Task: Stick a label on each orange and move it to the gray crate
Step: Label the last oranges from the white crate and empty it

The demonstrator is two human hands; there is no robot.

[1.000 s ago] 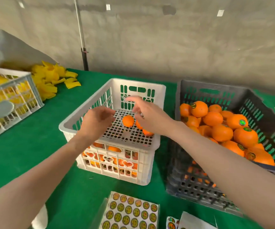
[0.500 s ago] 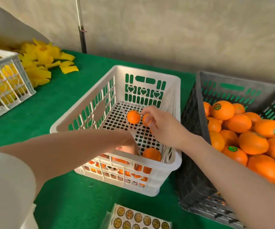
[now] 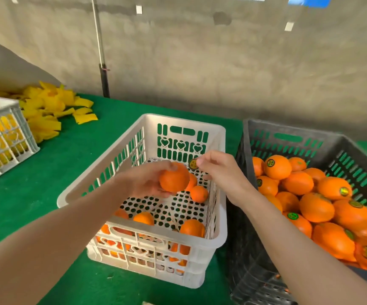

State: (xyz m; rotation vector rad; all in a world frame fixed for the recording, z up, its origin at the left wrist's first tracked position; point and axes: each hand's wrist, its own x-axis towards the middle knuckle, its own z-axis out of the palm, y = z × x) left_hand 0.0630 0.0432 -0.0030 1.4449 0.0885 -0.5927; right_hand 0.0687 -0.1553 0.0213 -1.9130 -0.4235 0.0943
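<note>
Head view: on the table (image 3: 57, 172), a gray crate (image 3: 288, 128) of oranges (image 3: 314, 208) stands beside a white crate (image 3: 182, 121). Over the latter, left hand (image 3: 145, 181) fingers clasp an orange (image 3: 174, 178); right hand (image 3: 220, 170) fingers pinch a label (image 3: 193, 164) beside it.

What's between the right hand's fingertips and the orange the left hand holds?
A round label, pinched by the right hand, just beside the orange; head view.
</note>
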